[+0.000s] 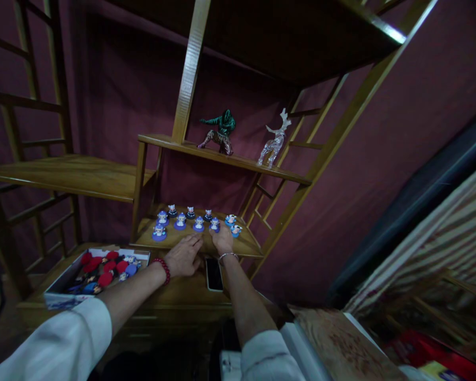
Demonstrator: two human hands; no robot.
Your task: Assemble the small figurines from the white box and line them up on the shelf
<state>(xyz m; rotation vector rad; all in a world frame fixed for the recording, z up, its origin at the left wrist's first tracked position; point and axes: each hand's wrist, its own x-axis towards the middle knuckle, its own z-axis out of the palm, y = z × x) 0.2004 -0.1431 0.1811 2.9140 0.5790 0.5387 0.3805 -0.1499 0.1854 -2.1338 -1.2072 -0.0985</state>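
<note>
My right hand (222, 239) reaches onto the lower shelf, its fingers closed at a small purple-based figurine (214, 224). My left hand (183, 255) lies at the shelf's front edge with its fingers stretched out, holding nothing. To the left of my right hand stand more purple-based figurines (180, 220) in a loose row. Behind them are three small dark-based figurines (190, 212). Two blue-based figurines (235, 230) are just right of my right hand. A phone (214, 274) rests on the surface below, between my wrists.
An open box (57, 301) holding several red, blue and purple figurines stands at the left. On the shelf above are a green-and-bronze crouching figure (222, 130) and a clear deer figurine (273, 143). A wooden post (188, 71) and slanted side frame bound the shelves.
</note>
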